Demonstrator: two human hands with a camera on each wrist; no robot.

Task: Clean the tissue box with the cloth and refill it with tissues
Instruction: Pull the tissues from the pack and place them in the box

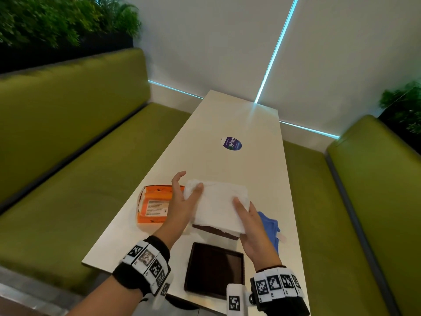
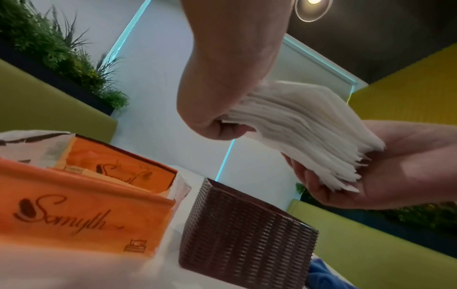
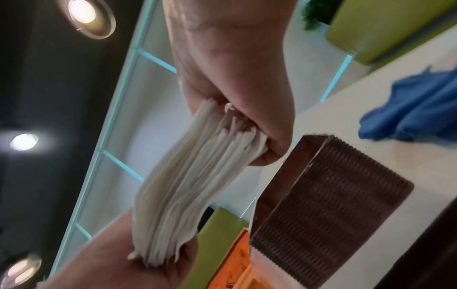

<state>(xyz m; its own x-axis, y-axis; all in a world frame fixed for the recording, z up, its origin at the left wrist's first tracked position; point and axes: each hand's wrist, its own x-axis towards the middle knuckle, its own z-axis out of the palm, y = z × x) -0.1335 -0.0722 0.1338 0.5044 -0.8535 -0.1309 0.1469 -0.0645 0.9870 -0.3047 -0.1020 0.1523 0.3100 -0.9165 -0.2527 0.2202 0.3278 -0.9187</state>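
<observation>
Both hands hold a thick stack of white tissues (image 1: 218, 204) in the air, just above the brown woven tissue box (image 1: 216, 231) on the table. My left hand (image 1: 185, 190) grips the stack's left end, thumb on top. My right hand (image 1: 245, 208) grips the right end, with the fingers underneath. The left wrist view shows the tissue stack (image 2: 296, 121) sagging between the hands over the open box (image 2: 247, 234). In the right wrist view the tissue stack (image 3: 193, 185) hangs beside the box (image 3: 333, 195). The blue cloth (image 1: 268, 226) lies crumpled to the right of the box.
An opened orange tissue pack (image 1: 152, 206) lies left of the box. The dark box lid (image 1: 214, 270) lies at the table's near edge. A round sticker (image 1: 231, 143) marks the white table (image 1: 239, 119) farther back. Green benches (image 1: 91, 167) flank both sides.
</observation>
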